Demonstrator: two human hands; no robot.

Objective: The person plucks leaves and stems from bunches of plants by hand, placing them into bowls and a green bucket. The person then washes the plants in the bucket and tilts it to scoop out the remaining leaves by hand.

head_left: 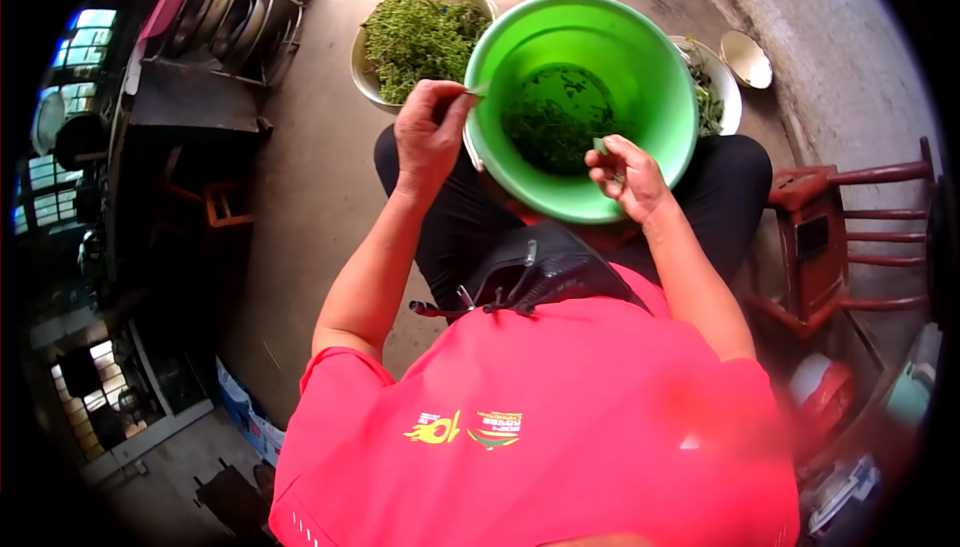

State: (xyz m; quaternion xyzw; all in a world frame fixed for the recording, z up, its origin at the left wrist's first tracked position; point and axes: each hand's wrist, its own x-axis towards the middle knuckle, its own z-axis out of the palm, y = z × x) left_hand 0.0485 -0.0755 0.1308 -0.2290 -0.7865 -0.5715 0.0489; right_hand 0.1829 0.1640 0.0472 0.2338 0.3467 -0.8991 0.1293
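Between my knees stands a green bucket (650, 57) with dark green leaves (545, 132) at its bottom. My left hand (432, 132) is at the bucket's left rim, thumb and fingers pinched on something small that I cannot make out. Over the right side of the bucket's mouth, my right hand (628, 175) has its fingers curled round some green leaves. Behind the bucket at the left, a basin (364, 69) is heaped with green sprigs (420, 42). A white basin (728, 107) with more green stems (705, 97) is partly hidden behind the bucket's right side.
A small bowl (747, 59) lies near the wall at the right. Beside my right knee is a reddish-brown wooden chair (805, 237). A rack (245, 22) with metal pans stands at the upper left. At the lower right is a red and white bag (825, 392).
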